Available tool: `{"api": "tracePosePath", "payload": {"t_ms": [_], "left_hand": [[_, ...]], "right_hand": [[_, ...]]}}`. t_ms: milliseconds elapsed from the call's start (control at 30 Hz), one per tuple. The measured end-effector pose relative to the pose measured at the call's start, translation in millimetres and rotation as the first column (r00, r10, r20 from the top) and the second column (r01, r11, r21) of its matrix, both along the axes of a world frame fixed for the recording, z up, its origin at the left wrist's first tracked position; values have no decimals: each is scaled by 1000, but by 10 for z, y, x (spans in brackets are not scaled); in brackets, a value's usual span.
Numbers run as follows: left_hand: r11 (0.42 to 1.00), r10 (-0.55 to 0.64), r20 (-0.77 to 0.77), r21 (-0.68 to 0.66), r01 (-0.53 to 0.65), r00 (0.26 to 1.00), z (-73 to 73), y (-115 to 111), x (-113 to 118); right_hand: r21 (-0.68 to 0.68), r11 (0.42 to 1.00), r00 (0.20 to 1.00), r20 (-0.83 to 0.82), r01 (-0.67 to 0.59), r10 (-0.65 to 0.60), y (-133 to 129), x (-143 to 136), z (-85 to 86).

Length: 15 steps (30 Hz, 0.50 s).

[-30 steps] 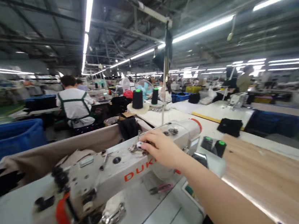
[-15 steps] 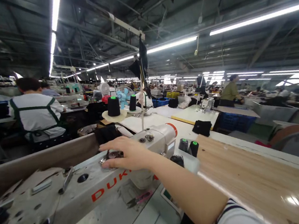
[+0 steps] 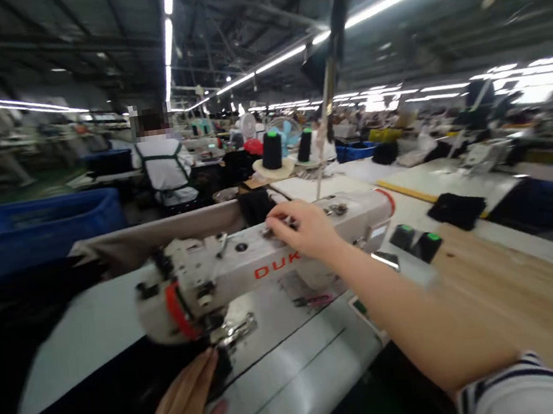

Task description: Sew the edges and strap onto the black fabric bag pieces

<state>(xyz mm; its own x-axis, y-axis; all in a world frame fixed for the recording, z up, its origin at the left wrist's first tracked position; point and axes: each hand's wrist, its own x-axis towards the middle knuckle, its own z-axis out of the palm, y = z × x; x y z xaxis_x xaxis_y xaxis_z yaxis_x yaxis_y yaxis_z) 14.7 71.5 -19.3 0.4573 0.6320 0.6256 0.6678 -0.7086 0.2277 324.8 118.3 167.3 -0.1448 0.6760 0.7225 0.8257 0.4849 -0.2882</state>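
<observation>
A white sewing machine [image 3: 228,266] with red lettering and red trim stands on the pale table. My right hand [image 3: 306,227] reaches over to the top of its arm, fingers curled and pinched at the small metal parts there; what lies between the fingertips is hidden. Near the needle end, my left hand [image 3: 185,406] lies with straight fingers on black fabric [image 3: 104,403], its fingertips close to the metal presser-foot area [image 3: 234,333]. The fabric spreads left across the table. Pink-handled thread snips [image 3: 318,300] lie behind the front edge, under the machine arm.
Black thread cones [image 3: 272,152] stand behind the machine by an upright pole. More dark cones [image 3: 427,247] lie at the right, near a wood-patterned board [image 3: 519,291]. A blue bin [image 3: 41,219] stands at left. A co-worker [image 3: 163,164] sits with their back turned.
The view has swung left and shows more of the machine's needle end. My left hand has come into view on black fabric. My right hand's fingers have drawn together on the machine top.
</observation>
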Motion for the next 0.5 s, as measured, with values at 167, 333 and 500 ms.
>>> {"api": "tracePosePath", "payload": {"t_ms": [167,333,500], "left_hand": [[973,-125,-73,-204,108,989,36,-22,-76],[949,-111,-85,-303,81,990,120,7,-100],[934,-4,-64,-356,-19,998,101,-76,-135]], "right_hand": [[80,937,936,131,-339,328,-530,-253,-423],[-390,803,798,228,-451,558,-613,-676,-1183],[-435,789,841,121,-433,528,-285,-893,-1694]]}}
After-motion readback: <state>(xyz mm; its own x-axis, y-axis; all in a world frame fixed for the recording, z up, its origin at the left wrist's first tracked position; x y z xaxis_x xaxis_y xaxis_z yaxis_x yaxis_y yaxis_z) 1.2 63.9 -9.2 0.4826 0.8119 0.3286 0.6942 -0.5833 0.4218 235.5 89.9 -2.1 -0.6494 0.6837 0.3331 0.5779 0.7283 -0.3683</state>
